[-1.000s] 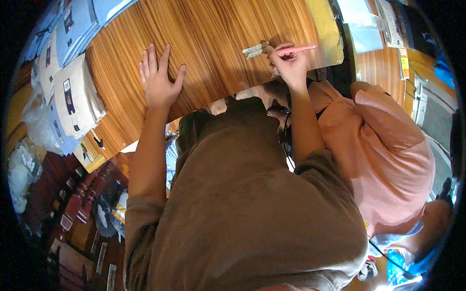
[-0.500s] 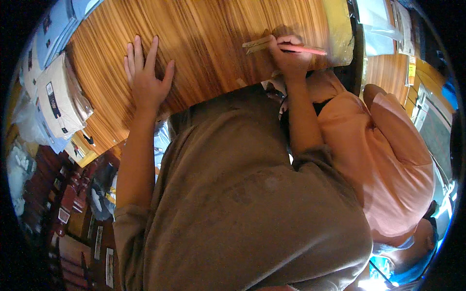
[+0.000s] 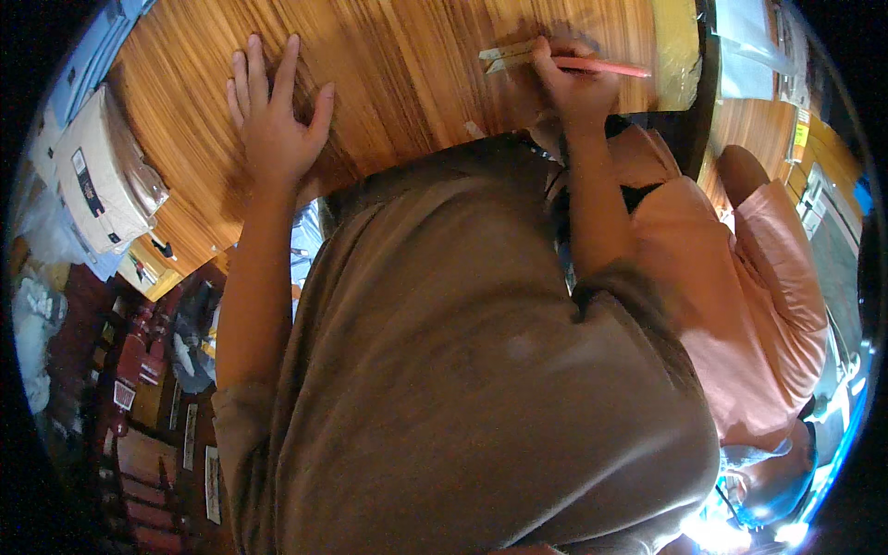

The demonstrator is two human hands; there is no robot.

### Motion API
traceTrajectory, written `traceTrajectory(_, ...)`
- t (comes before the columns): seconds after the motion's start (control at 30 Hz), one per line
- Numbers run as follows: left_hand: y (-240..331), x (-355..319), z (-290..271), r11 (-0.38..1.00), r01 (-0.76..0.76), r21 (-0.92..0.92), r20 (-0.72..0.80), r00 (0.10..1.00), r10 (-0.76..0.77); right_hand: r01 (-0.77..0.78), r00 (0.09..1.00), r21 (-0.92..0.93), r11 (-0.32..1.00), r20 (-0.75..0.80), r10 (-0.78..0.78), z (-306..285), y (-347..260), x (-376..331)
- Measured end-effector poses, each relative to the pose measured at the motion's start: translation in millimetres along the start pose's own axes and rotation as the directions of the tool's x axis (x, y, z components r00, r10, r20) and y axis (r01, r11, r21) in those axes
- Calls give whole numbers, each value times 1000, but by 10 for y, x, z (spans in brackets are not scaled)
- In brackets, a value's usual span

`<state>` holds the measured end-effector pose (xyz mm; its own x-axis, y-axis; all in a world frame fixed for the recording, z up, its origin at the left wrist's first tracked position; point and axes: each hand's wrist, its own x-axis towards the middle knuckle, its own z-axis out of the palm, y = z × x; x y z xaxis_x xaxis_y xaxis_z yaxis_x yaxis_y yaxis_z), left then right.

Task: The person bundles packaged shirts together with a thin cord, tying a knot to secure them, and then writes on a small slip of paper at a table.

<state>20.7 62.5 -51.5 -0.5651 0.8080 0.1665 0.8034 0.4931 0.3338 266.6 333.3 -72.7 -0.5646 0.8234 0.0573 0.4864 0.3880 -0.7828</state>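
My left hand (image 3: 279,129) lies palm down on the wood-grain tabletop (image 3: 388,83), its fingers spread and nothing in them. Farther right, the fingers of my right hand (image 3: 583,92) are closed round a slim pink-red pen (image 3: 606,67). The pen's long end points right; its other end is hidden behind my fingers. Just left of that hand, a pale, narrow, V-shaped strip (image 3: 504,57) lies on the tabletop, and my fingertips are at its right end. I cannot tell whether they touch it.
Packaged folded clothes, one beige (image 3: 102,180), are stacked along the table's left edge. A yellowish wrapped package (image 3: 675,55) lies at its right end. Close on my right is a person in a peach shirt (image 3: 721,305). A small pale scrap (image 3: 473,129) sits near the front edge.
The whole view has shifted a little, with the table and both hands now higher in the picture. Both hands keep their poses, and the pen stays in my right hand.
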Motion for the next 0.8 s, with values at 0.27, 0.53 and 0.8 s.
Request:
traceTrajectory(0.27,8,-2,25,999,-25,-21,-32,999,25,43,998,64,997,-50,-40,37,156,-32)
traceTrajectory(0.53,-3,1,24,999,-36,5,-43,998,36,95,993,82,992,-73,-90,40,262,-19)
traceTrajectory(0.8,-3,-5,37,999,-30,-12,-62,998,29,-43,996,148,988,-68,54,-1,189,-44)
